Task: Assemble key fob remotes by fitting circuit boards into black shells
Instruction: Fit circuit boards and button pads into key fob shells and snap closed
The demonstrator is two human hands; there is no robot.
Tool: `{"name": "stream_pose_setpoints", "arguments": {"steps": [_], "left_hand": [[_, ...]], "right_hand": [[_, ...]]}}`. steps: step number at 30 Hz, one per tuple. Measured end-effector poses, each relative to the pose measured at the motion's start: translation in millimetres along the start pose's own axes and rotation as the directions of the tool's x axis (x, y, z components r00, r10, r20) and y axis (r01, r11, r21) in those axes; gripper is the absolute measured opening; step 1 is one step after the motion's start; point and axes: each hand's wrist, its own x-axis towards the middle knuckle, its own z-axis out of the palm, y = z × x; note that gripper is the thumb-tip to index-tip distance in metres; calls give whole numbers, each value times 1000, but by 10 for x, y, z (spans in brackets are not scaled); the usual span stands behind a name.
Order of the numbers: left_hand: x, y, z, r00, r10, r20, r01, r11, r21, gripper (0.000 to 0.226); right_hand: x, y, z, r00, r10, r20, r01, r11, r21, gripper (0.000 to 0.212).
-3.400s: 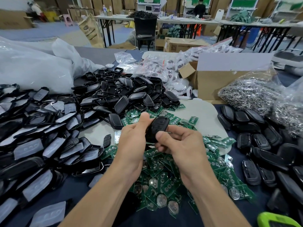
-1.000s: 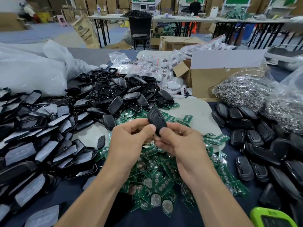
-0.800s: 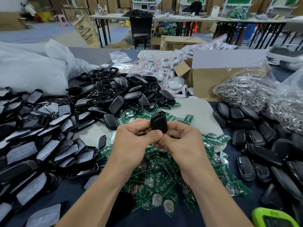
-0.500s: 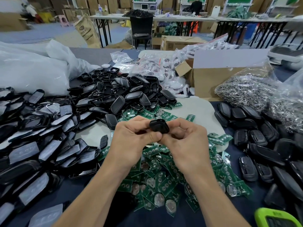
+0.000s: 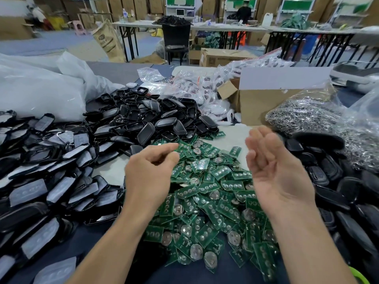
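- Hands are shown empty above a crowded workbench: the left hand (image 5: 148,175) is held low, fingers loosely curled round nothing, while the right hand (image 5: 274,177) is raised palm inward, fingers relaxed and blurred.
- Green circuit boards with round silver coin cells (image 5: 207,193) are heaped on the table between and beneath both hands.
- Glossy black plastic shells (image 5: 164,121) are piled just beyond the left hand. More shells faced with grey film (image 5: 26,191) are spread to the left, and what appear to be closed black fobs (image 5: 320,175) lie to the right.
- No board or shell is held, so a fresh pick is judged to be next.
- Two overlapping boards could be lifted together from so tangled a heap, or a board could be seated the wrong way round in a shell.
- Boards at the near edge could be swept off by a forearm, and empty shells could be mistaken for closed fobs where the piles meet.
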Motion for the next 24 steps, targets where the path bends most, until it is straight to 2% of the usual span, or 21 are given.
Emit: {"name": "stream_pose_setpoints", "arguments": {"steps": [1,2,3,5,6,7,9,11,13,16,20,22,24], "left_hand": [[30,-9,-15,998,-41,-48,40,999,-17,25],[50,-17,-29,994,-73,-86,72,997,-20,26],[69,-34,-49,989,-93,-111,93,996,-5,26],[109,-76,-89,986,-98,-134,107,992,60,27],[131,-90,-121,987,-79,-139,95,989,112,27],[151,-107,-156,990,-48,-132,73,980,187,28],[201,-127,-210,995,23,-100,16,927,374,33],[274,-149,-270,993,60,-102,2,855,519,40],[349,-168,-328,992,56,-116,23,808,589,45],[425,-155,-352,994,42,-104,35,764,644,49],[514,-83,-293,997,77,-8,-45,657,752,50],[582,-47,-225,994,81,70,-105,619,778,50],[672,-3,-118,980,117,162,-199,633,748,54]], "right_hand": [[3,32,28,1000,4,-11,-5,988,-156,42],[-2,101,71,1000,-10,-20,2,934,-358,37],[-24,187,118,999,-47,-15,30,818,-575,33],[-90,375,185,987,-129,100,145,416,-898,38],[-111,466,199,977,-110,184,204,214,-955,45],[-125,546,202,970,-54,239,242,59,-969,53],[-115,674,172,962,41,271,274,-135,-952,58],[-87,744,155,952,52,301,304,-252,-919,49],[-66,757,154,949,-36,313,296,-236,-926,37],[-67,766,132,925,-180,334,312,-139,-940,24],[-118,741,123,907,-292,304,363,173,-916,23],[-146,736,138,936,-253,245,322,330,-888,26],[-161,733,169,962,-193,191,260,452,-853,26]]}}
